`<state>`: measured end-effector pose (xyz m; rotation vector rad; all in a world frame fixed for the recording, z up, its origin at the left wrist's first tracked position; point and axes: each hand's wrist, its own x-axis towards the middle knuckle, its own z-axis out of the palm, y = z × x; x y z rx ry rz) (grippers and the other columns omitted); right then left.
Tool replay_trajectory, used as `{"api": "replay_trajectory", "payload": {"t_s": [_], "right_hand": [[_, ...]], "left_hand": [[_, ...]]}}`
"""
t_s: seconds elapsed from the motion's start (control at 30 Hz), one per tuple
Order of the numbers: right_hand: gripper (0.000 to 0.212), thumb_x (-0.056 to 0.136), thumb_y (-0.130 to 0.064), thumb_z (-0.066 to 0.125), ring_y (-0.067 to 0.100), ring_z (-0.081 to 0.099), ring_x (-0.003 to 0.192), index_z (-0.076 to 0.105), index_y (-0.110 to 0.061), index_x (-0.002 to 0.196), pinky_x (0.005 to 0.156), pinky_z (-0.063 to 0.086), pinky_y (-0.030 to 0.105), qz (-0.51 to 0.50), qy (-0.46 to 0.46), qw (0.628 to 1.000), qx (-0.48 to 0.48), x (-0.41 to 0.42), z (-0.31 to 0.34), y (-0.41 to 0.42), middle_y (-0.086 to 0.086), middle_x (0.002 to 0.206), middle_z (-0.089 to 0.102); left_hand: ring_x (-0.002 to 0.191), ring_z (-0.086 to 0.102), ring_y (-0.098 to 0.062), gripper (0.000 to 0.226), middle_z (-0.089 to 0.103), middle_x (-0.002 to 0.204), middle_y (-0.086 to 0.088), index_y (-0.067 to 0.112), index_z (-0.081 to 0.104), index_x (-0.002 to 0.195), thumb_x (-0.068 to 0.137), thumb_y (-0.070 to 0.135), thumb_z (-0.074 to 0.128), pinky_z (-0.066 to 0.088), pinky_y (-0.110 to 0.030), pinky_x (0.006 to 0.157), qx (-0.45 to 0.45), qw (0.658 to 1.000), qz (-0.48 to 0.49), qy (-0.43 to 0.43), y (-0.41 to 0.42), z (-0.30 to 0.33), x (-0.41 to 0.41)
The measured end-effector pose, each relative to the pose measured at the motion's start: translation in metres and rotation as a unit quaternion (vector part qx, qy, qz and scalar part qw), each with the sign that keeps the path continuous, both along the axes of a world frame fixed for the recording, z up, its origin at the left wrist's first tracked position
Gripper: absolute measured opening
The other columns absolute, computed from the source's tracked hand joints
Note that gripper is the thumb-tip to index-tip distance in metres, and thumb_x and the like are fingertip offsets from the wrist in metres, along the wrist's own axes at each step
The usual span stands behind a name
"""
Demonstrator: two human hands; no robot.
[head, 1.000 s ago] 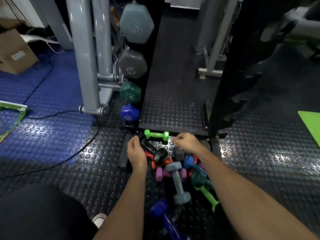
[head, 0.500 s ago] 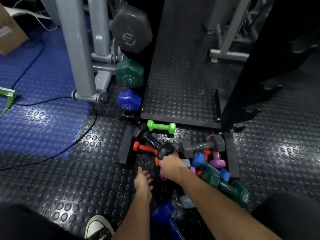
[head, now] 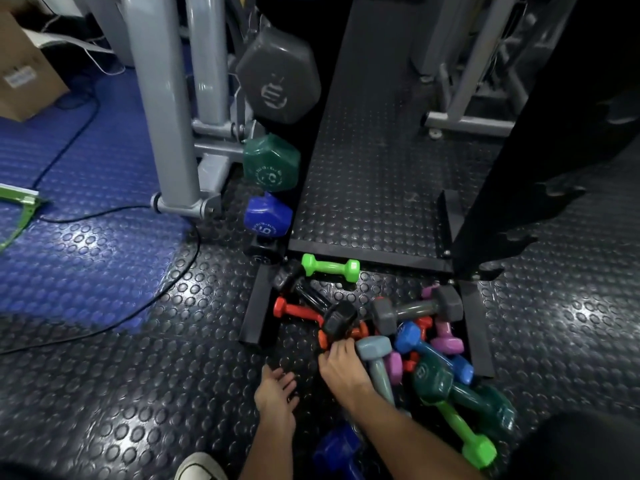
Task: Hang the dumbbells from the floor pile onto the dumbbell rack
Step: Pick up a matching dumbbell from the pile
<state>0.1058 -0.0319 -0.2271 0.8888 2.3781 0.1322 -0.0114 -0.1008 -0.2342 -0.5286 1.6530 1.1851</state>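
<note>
Our right hand point(head: 341, 367) is down in the pile point(head: 398, 341), its fingers curled over something at the near edge, just beside the orange dumbbell point(head: 356, 332) and the head of the black dumbbell point(head: 337, 318). Our knuckles hide what the fingers have closed on, so we cannot tell which bar we hold, or whether we hold one yet. Our left hand point(head: 277, 393) hangs just left of the right, fingers loosely spread over the floor and holding nothing.

The pile lies ahead and to the right of our hands, between the rack's feet. The grey-blue dumbbell point(head: 375, 358) touches our right hand on its right side; the dark green one point(head: 446, 382) lies further right. The rack point(head: 502, 188) rises beyond the pile, and its left side already carries a grey head point(head: 278, 76), a green head point(head: 270, 164) and a blue head point(head: 266, 214), well ahead of our left hand.

We judge the step to be picking one dumbbell out. To do it well we should wrap the fingers fully round the bar, not a head, and lift straight up so neighbours do not roll. The orange one looks wedged under the black head, so we might steady or shift the black with our free left hand. Toes are close: our shoe point(head: 201, 467) sits just behind the left hand.
</note>
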Motion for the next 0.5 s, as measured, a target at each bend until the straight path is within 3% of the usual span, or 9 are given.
{"api": "replay_trajectory", "payload": {"t_s": [0.1, 0.2, 0.33, 0.5], "right_hand": [[0.028, 0.1, -0.011, 0.047, 0.038, 0.052, 0.115, 0.055, -0.009, 0.127, 0.104, 0.04, 0.052, -0.015, 0.04, 0.999, -0.028, 0.007, 0.017, 0.004, 0.024, 0.124, 0.057], [0.063, 0.09, -0.017, 0.067, 0.038, 0.051, 0.115, 0.036, -0.012, 0.146, 0.107, 0.038, 0.051, -0.046, 0.064, 0.995, -0.054, 0.018, 0.049, 0.009, 0.022, 0.124, 0.051], [0.087, 0.077, -0.029, 0.084, 0.036, 0.052, 0.125, 0.03, -0.024, 0.144, 0.111, 0.039, 0.048, -0.126, 0.095, 0.981, -0.112, 0.037, 0.093, 0.018, 0.016, 0.135, 0.05], [0.076, 0.071, -0.043, 0.083, 0.03, 0.066, 0.111, 0.043, -0.032, 0.134, 0.096, 0.052, 0.039, -0.288, 0.193, 0.924, -0.159, 0.059, 0.134, 0.028, 0.005, 0.123, 0.058]], "left_hand": [[0.121, 0.061, -0.031, 0.051, 0.067, 0.128, -0.018, 0.004, 0.058, 0.136, 0.108, 0.041, 0.038, 0.045, -0.052, 0.109, -0.005, 1.0, 0.021, 0.0, -0.003, 0.009, -0.004], [0.12, 0.062, -0.031, 0.047, 0.068, 0.125, -0.018, 0.003, 0.06, 0.134, 0.107, 0.038, 0.041, 0.046, -0.051, 0.107, -0.017, 0.999, 0.035, 0.003, -0.003, 0.02, -0.004], [0.109, 0.063, -0.032, 0.042, 0.069, 0.114, -0.018, -0.001, 0.063, 0.129, 0.104, 0.031, 0.052, 0.047, -0.052, 0.105, -0.025, 1.0, 0.001, -0.012, 0.001, 0.035, 0.008], [0.116, 0.061, -0.038, 0.044, 0.065, 0.128, -0.023, -0.003, 0.061, 0.132, 0.103, 0.03, 0.053, 0.045, -0.052, 0.101, -0.02, 0.998, -0.051, -0.036, 0.004, 0.06, 0.02]]}}
